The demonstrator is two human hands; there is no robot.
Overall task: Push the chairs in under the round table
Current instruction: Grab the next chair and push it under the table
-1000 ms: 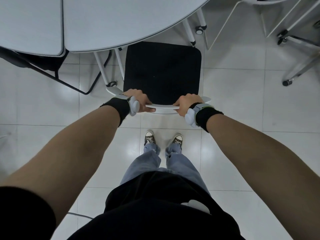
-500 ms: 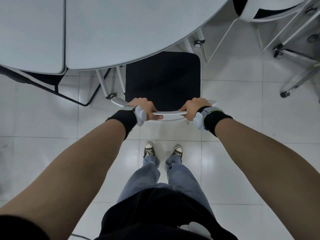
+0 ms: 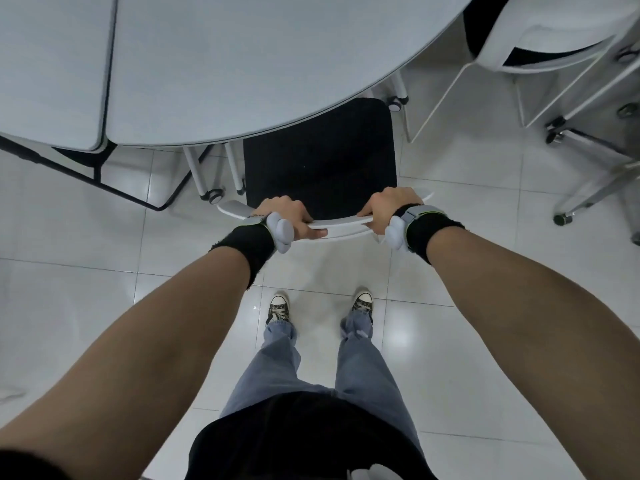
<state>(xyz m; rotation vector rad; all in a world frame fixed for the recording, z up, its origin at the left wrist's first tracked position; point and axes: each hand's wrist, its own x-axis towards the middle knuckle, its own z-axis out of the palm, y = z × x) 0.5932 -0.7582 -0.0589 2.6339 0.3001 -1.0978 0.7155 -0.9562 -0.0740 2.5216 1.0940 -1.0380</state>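
Both hands, left hand (image 3: 285,213) and right hand (image 3: 389,207), grip chair backrest (image 3: 341,227); seat (image 3: 320,161) partly under round tabletop (image 3: 242,64); push further.

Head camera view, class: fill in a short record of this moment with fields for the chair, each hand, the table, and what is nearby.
chair: black seat, front part under the table edge, white backrest still outside it
left hand: gripping the backrest's left end
right hand: gripping the backrest's right end
table: round grey top, with a second tabletop to its left
nearby: another chair, upper right
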